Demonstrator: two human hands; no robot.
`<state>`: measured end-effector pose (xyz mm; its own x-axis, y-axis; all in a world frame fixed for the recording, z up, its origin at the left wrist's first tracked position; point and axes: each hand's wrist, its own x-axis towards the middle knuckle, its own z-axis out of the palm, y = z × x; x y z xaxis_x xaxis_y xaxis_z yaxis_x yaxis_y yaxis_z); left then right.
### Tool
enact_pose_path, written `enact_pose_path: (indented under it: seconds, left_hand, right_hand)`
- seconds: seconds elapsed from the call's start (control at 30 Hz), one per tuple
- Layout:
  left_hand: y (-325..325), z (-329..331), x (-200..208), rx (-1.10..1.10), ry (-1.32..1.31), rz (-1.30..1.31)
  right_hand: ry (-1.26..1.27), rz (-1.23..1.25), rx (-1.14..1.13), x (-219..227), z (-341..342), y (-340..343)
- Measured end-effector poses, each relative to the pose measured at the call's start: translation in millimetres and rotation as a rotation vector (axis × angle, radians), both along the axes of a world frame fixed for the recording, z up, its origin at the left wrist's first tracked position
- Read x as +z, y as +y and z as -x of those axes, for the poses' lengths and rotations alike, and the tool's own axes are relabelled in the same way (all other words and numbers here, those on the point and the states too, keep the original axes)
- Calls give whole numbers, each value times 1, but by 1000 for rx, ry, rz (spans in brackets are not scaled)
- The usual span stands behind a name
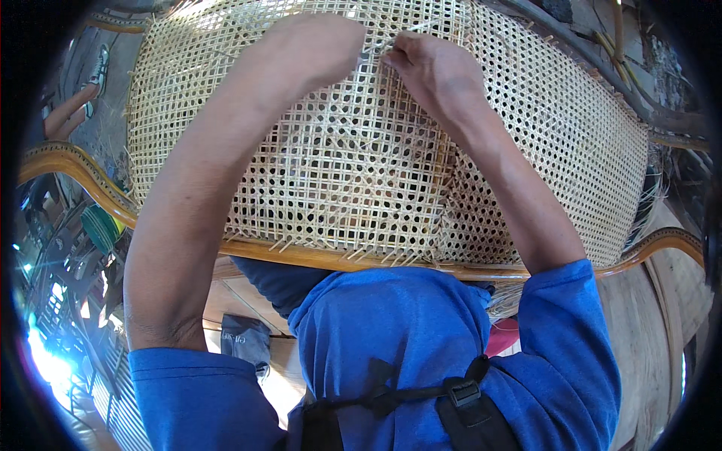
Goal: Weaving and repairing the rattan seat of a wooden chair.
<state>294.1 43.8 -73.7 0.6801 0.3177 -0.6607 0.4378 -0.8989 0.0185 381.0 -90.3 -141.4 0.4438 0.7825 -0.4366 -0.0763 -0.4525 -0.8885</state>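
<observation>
Up near the top of the view, both hands meet on a pale, open-weave cane panel (361,165) stretched in a curved wooden frame (316,258). The right hand (436,71) is closed to a narrow pinch, thumb and fingertips pressed together on a thin pale cane strand (402,34) that runs up and to the right across the weave. The left hand (316,49) is curled at the wrist, with its fingers turned away behind the knuckles, so I cannot tell how far it is open or whether it grips the strand; it rests against the panel just beside the right hand.

The weave falls into 2 zones: a looser square lattice under the forearms and a denser, finished hexagonal pattern to the right. Short cut strand ends stick out along the lower edge where the panel meets the frame rail. Open room lies to the right of the hands across the finished weave.

Below, the person's blue short-sleeved shirt (421,346) and a black chest strap with buckle (462,392) fill the foreground. Wooden planks (647,331) lie beneath the frame, and another person's sandalled foot (94,75) shows at the far left.
</observation>
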Motion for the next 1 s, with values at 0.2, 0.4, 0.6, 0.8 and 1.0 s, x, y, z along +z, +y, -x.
enact_pose_path:
  seconds: [0.2,0.4,0.6,0.8,1.0]
  left_hand:
    - [3,8,14,33,-37,-65]
    - [15,64,82,10,-244,-96]
    - [-2,39,42,47,-210,-51]
    - [-9,15,33,-8,-108,-118]
    - [-4,13,8,-161,-26,-48]
  right_hand:
    - [-775,62,408,35,-4,2]
    - [-495,-584,240,37,18,19]
    - [-551,15,464,29,-1,3]
    - [-560,122,424,32,2,5]
    - [-585,159,504,24,2,8]
